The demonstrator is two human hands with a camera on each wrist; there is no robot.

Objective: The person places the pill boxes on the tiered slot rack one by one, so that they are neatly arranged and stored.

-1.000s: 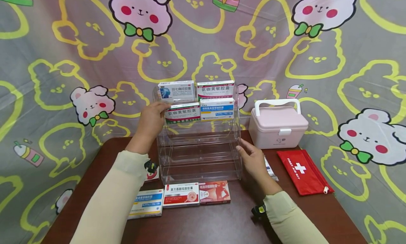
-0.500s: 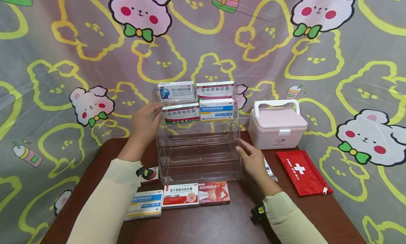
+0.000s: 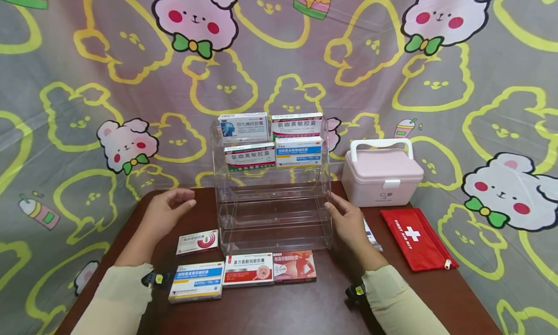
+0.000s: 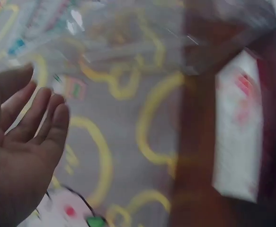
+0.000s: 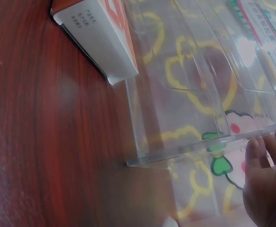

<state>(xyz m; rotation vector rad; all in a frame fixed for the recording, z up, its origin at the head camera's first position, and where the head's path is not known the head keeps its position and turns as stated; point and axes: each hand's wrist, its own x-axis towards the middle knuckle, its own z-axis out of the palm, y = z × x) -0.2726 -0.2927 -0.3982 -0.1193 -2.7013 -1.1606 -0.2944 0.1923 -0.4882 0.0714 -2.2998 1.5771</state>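
Observation:
A clear acrylic tiered display rack point(image 3: 274, 216) stands on the table. Its upper tiers hold medicine boxes: a white-and-blue box point(image 3: 243, 127), two green-and-red-edged boxes, one at the upper right point(image 3: 296, 126) and one lower left point(image 3: 250, 157), and a blue-and-yellow-striped box point(image 3: 298, 152). My right hand point(image 3: 348, 223) grips the rack's right side edge between thumb and fingers. In the left wrist view, my left hand point(image 4: 29, 142) is relaxed, fingers slightly bent, holding nothing. It hovers left of the rack, above a white box with a red ring design point(image 3: 197, 242).
Before the rack lie a blue-and-yellow-striped box point(image 3: 197, 281), a white-and-red capsule box point(image 3: 248, 269) and a red-orange box point(image 3: 294, 266). To the right are a pink lidded case point(image 3: 381, 175), a red first aid pouch point(image 3: 418, 240) and a white packet point(image 3: 370, 234), partly hidden by my right hand.
My left hand has let go of the lower left green-and-red box on the rack and moved down and left, uncovering the red-ring box. My right hand stays at the rack's edge.

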